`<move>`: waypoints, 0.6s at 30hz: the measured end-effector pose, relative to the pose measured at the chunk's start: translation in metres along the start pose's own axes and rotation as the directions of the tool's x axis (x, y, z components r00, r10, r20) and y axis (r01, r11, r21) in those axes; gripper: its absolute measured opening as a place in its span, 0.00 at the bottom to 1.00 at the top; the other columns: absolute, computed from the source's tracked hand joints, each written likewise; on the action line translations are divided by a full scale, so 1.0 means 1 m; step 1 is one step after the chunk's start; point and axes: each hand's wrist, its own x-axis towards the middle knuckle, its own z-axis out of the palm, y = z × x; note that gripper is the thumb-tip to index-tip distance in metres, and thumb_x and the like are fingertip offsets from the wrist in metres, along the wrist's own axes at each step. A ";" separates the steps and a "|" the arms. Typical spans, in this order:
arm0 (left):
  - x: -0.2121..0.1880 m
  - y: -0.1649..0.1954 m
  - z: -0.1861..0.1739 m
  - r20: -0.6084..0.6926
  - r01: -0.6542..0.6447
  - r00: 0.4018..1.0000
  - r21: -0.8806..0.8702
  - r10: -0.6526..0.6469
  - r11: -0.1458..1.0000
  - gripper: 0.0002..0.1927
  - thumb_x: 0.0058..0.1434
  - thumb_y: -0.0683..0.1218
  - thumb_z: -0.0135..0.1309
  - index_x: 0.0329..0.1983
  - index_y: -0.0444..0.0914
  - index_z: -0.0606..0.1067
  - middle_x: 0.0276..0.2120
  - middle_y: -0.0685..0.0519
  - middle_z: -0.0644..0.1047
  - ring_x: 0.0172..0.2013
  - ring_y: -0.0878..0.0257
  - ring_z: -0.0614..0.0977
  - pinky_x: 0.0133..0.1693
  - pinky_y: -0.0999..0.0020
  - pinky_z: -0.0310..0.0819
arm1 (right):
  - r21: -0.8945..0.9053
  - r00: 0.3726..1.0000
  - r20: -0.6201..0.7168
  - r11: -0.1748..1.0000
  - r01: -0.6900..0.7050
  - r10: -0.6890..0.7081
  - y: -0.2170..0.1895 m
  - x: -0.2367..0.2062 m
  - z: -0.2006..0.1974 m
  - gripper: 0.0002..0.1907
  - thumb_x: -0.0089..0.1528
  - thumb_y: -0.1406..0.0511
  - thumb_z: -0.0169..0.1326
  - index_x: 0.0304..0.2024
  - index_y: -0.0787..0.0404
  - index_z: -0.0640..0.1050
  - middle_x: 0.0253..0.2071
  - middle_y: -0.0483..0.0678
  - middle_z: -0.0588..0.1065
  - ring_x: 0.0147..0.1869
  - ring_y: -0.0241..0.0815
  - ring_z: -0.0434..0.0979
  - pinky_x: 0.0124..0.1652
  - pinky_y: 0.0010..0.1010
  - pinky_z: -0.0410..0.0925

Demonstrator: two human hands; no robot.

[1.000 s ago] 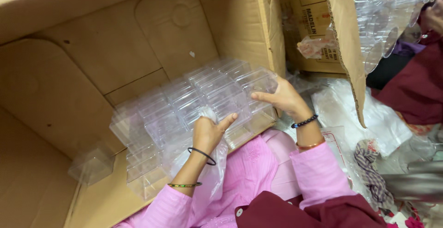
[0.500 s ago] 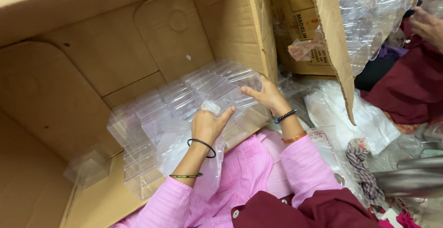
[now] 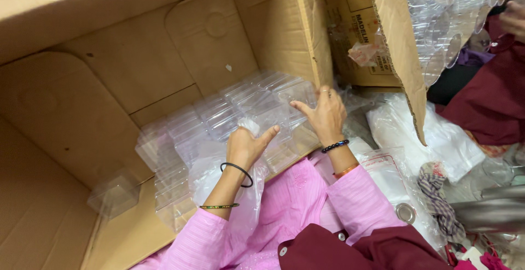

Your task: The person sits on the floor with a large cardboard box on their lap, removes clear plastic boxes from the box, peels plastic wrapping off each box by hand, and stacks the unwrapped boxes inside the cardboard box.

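Clear plastic containers [image 3: 219,122]: small hinged clamshell boxes, sitting in a packed row inside the big cardboard box [image 3: 109,84], which lies on its side with the opening toward the person. The row runs diagonally from lower left to upper right along the box floor.

Left hand [image 3: 246,147] is closed round a bunched piece of clear plastic film [image 3: 249,125], thumb out, resting against the middle of the row. Right hand [image 3: 325,114] is open, fingers spread narrow, pressing flat on the right end of the row next to the box flap [image 3: 314,29].

Progress, my read: one row is in and being squared up; most of the box volume above and behind it holds nothing yet, so packing looks early. One loose container [image 3: 112,196] sits apart at lower left, not in the row.

Outside the box: clear plastic bags [image 3: 394,128] on the floor to the right, a stack of clear trays [image 3: 454,13] top right, another person's maroon sleeve [image 3: 492,95] at the edge.
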 end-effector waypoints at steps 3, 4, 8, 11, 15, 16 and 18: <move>-0.006 -0.008 -0.005 0.012 0.012 1.000 -0.035 -0.012 0.999 0.36 0.51 0.69 0.64 0.20 0.29 0.73 0.18 0.40 0.76 0.21 0.46 0.79 0.28 0.53 0.71 | 0.148 0.995 -0.078 0.987 0.067 -0.056 0.008 -0.004 0.007 0.38 0.52 0.45 0.71 0.47 0.67 0.74 0.42 0.59 0.76 0.44 0.58 0.77 0.41 0.46 0.71; -0.009 -0.015 -0.011 0.011 0.020 1.000 -0.051 -0.019 0.998 0.35 0.51 0.68 0.64 0.22 0.29 0.75 0.20 0.40 0.77 0.22 0.48 0.80 0.29 0.54 0.72 | 0.225 0.996 -0.067 0.972 0.071 -0.057 0.010 -0.005 0.010 0.37 0.54 0.47 0.72 0.49 0.67 0.74 0.44 0.58 0.75 0.44 0.56 0.76 0.43 0.44 0.72; -0.038 -0.068 -0.061 -0.055 -0.156 0.988 -0.353 0.146 0.922 0.32 0.56 0.62 0.64 0.48 0.30 0.77 0.39 0.46 0.83 0.39 0.58 0.84 0.41 0.65 0.78 | 0.284 0.998 -0.014 0.957 0.063 -0.061 0.019 -0.008 0.011 0.33 0.58 0.52 0.72 0.52 0.68 0.75 0.44 0.56 0.74 0.41 0.49 0.75 0.41 0.39 0.72; -0.064 -0.135 -0.134 -0.207 -0.145 0.973 -0.226 0.098 0.963 0.33 0.56 0.60 0.65 0.53 0.29 0.76 0.47 0.42 0.81 0.45 0.57 0.83 0.46 0.64 0.77 | 0.378 0.995 0.088 0.926 0.001 -0.037 0.021 -0.010 0.004 0.29 0.61 0.55 0.69 0.54 0.69 0.75 0.45 0.56 0.74 0.42 0.47 0.75 0.42 0.37 0.72; -0.077 -0.218 -0.191 -0.187 0.205 0.930 -0.451 -0.317 0.869 0.39 0.53 0.57 0.65 0.62 0.30 0.69 0.49 0.41 0.80 0.44 0.56 0.84 0.42 0.61 0.80 | 0.334 0.993 0.113 0.942 0.001 -0.042 0.019 -0.010 -0.002 0.28 0.63 0.57 0.68 0.55 0.69 0.75 0.46 0.58 0.74 0.42 0.49 0.76 0.42 0.38 0.72; -0.076 -0.235 -0.192 -0.192 0.261 0.911 -0.417 -0.365 0.871 0.40 0.53 0.57 0.65 0.63 0.30 0.68 0.49 0.42 0.80 0.45 0.57 0.83 0.40 0.60 0.79 | 0.318 0.993 0.108 0.948 0.017 -0.054 0.018 -0.010 -0.002 0.28 0.64 0.57 0.68 0.56 0.70 0.75 0.47 0.58 0.74 0.42 0.49 0.76 0.43 0.39 0.72; -0.067 -0.264 -0.186 -0.173 0.228 0.944 -0.279 -0.282 0.933 0.39 0.55 0.59 0.65 0.60 0.28 0.71 0.47 0.42 0.82 0.44 0.57 0.84 0.43 0.63 0.79 | 0.293 0.993 0.106 0.956 0.026 -0.059 0.018 -0.012 0.000 0.28 0.64 0.57 0.68 0.57 0.70 0.74 0.48 0.59 0.74 0.43 0.50 0.77 0.44 0.39 0.72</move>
